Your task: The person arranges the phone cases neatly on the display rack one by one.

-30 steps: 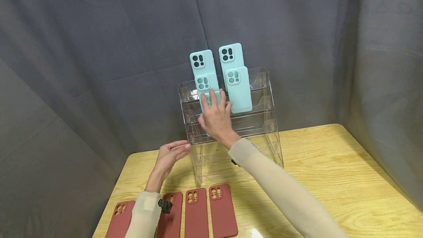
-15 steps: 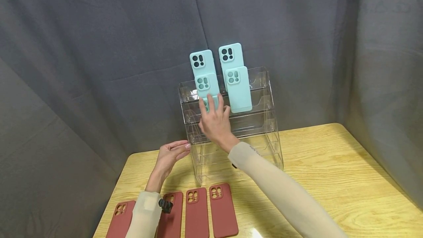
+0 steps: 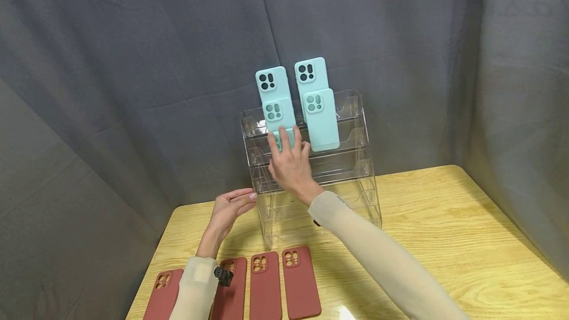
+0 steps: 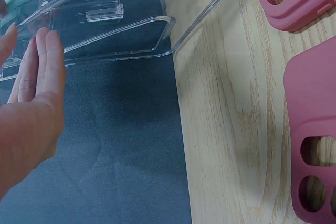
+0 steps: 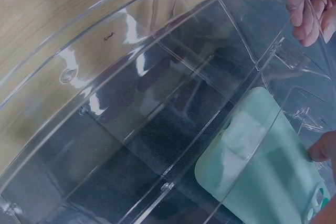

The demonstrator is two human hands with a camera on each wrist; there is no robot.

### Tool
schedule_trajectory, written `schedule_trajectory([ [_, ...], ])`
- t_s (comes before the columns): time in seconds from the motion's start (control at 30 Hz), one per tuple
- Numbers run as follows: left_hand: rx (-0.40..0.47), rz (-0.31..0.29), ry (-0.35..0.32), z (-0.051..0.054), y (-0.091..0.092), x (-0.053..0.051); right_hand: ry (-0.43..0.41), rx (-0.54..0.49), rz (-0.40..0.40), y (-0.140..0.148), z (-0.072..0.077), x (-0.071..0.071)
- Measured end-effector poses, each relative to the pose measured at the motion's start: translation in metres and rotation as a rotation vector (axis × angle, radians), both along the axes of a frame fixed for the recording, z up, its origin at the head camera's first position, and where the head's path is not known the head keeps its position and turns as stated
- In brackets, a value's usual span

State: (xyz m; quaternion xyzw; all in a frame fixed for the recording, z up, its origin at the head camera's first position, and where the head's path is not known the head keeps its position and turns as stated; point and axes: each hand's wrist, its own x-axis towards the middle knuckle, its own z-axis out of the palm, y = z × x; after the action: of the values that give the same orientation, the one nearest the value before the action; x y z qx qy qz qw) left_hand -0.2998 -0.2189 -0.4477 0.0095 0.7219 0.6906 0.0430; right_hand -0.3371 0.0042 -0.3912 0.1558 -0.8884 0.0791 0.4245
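Observation:
A clear tiered rack (image 3: 346, 167) stands on the table. My right hand (image 3: 291, 164) grips a mint phone case (image 5: 257, 166) low on the rack's left side, its fingers spread over the upper part. In the right wrist view the case's lower end sits behind a clear panel, with my thumb (image 5: 323, 148) at its edge. Straight fingers of my left hand (image 3: 226, 211) touch the rack's left side, around mid-height. Behind the gripped case, one mint case (image 3: 282, 115) and another mint case (image 3: 272, 83) lean in higher tiers.
To the right, two more mint cases lean in the rack, a front case (image 3: 323, 125) and a rear case (image 3: 311, 70). Several dark red phone cases (image 3: 265, 290) lie in a row on the wooden table (image 3: 426, 221) before the rack. A grey curtain (image 3: 178, 63) hangs behind.
My right hand has moved slightly down with the mint case, lowering it into the tier; over the last half second it is nearly still. My left hand stays at the rack's side.

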Motion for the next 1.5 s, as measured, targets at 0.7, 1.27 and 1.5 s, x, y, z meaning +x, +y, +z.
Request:
schedule_trajectory([
  [0.7,0.001,-0.018,0.006,0.001,0.0,0.001,0.034,-0.117,0.089,0.019,0.014,0.017],
  [1.27,-0.053,0.06,0.054,0.007,0.009,0.017,-0.048,-0.366,0.301,0.097,0.049,0.052],
  [1.5,-0.237,0.114,0.136,0.013,0.018,0.04,-0.138,-0.466,0.28,0.143,0.049,0.062],
])
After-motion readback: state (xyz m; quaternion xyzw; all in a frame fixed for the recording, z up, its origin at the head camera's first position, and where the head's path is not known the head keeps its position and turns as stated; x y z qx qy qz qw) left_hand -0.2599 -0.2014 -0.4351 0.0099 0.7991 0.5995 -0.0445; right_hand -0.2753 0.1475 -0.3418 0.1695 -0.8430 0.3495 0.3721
